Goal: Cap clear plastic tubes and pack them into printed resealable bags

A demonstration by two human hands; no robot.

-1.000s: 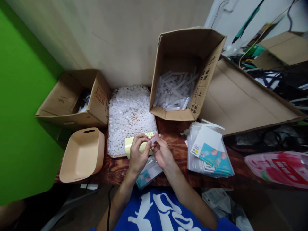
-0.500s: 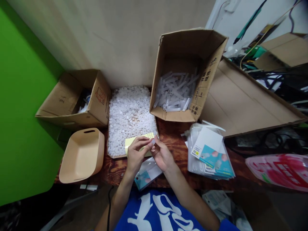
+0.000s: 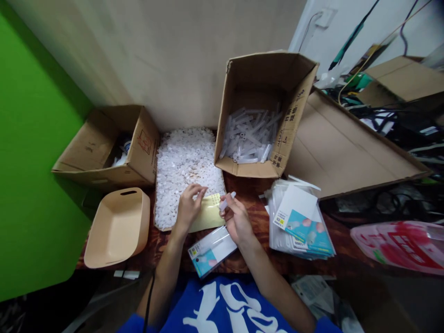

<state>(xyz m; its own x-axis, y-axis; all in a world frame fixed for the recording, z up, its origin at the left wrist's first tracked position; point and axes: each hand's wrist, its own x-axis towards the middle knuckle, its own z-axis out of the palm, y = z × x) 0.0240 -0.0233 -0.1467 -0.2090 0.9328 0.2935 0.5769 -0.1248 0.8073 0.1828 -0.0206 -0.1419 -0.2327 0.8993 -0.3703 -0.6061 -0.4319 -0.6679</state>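
Note:
My right hand (image 3: pixel 237 219) is closed around a short, translucent whitish plastic tube (image 3: pixel 227 201), which slants up to the right between thumb and fingers. My left hand (image 3: pixel 189 206) is apart from the tube, over the left part of a pale yellow sticker sheet (image 3: pixel 204 215). Its fingers are loosely bent, thumb and forefinger slightly apart, and no object shows in them. Small round dots line the sheet's upper part. Below the hands, a clear package with a blue-and-white printed card (image 3: pixel 210 259) lies near the table's front edge.
Behind the hands stands a tray of small white pieces (image 3: pixel 187 157). A carton (image 3: pixel 294 120) holds many translucent tubes. At right lies a stack of clear packages (image 3: pixel 301 222); at left stand a beige bin (image 3: pixel 114 226) and an open carton (image 3: pixel 138 143). A pink packet (image 3: pixel 398 245) lies far right.
My left hand has let go of the tube and moved left, apart from my right hand. The right hand keeps the tube. More of the yellow sheet and the package below shows.

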